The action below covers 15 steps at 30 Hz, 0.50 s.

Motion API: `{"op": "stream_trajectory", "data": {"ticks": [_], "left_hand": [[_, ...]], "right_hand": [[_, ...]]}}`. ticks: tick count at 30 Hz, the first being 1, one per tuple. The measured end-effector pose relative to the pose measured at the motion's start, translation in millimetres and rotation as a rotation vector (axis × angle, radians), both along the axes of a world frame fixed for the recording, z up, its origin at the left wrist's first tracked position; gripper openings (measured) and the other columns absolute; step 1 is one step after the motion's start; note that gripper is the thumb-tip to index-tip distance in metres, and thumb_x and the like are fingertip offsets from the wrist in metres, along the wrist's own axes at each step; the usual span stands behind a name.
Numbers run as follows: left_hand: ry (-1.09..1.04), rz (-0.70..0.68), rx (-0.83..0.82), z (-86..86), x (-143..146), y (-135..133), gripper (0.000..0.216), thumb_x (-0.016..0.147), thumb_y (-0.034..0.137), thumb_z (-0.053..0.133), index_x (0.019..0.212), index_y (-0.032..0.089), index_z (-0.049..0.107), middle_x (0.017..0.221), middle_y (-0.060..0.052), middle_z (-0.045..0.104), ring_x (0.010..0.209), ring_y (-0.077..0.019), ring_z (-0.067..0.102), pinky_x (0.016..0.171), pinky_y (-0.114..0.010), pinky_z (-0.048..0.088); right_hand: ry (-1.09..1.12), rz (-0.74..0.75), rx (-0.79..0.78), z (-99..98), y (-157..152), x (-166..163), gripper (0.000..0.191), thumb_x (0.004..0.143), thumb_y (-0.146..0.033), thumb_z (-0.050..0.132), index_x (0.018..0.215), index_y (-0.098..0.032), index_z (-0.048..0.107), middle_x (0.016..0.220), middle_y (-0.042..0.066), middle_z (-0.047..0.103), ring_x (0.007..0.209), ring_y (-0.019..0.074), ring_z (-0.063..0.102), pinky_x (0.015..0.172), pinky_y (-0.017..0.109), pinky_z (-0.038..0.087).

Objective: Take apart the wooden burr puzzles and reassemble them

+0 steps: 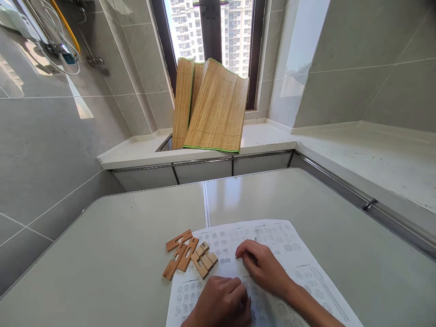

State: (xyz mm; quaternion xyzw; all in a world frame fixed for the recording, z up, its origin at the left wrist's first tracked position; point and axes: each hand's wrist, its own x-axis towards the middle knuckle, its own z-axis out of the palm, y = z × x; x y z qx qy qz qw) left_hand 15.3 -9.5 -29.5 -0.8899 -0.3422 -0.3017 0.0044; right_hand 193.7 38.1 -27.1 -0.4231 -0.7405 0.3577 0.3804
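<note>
A large printed sheet (235, 231) with rows of small diagrams lies on the table, creased near its middle. My left hand (221, 300) rests curled on its lower part, the fingertips turned under and hidden. Higher on the sheet is my right hand (261, 263), its fingers bent and touching the print; whether it pinches something small cannot be made out. At the sheet's left edge, apart from both hands, sits a pale block of notched wooden pieces (204, 260). Beside it are loose reddish-brown slotted pieces: one marked 1 (179, 240), one marked 2 (188, 254) and one marked 3 (175, 261).
The pale table (112, 254) has a seam running away from me. Behind it a white ledge (265, 135) carries a folded bamboo mat (218, 109) before a window. A metal rail (334, 175) runs along the right. Shower fittings (61, 47) hang on the left wall.
</note>
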Motion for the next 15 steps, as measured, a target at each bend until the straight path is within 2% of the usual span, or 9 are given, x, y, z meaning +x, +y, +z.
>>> {"op": "stream_trajectory", "data": {"ticks": [15], "left_hand": [[0.011,-0.003,-0.013,2.1,-1.5,-1.2,0.017,0.073,0.007,0.052,0.065,0.021,0.047,0.053,0.005,0.057,0.041,-0.0095,0.05,0.044,-0.026,0.027]], "right_hand": [[0.006,0.002,-0.002,-1.0,0.3,-0.6,0.027,0.091,-0.006,0.046,0.088,-0.024,0.065,0.089,0.0,0.07,0.084,0.0188,0.064,0.075,0.031,0.048]]}}
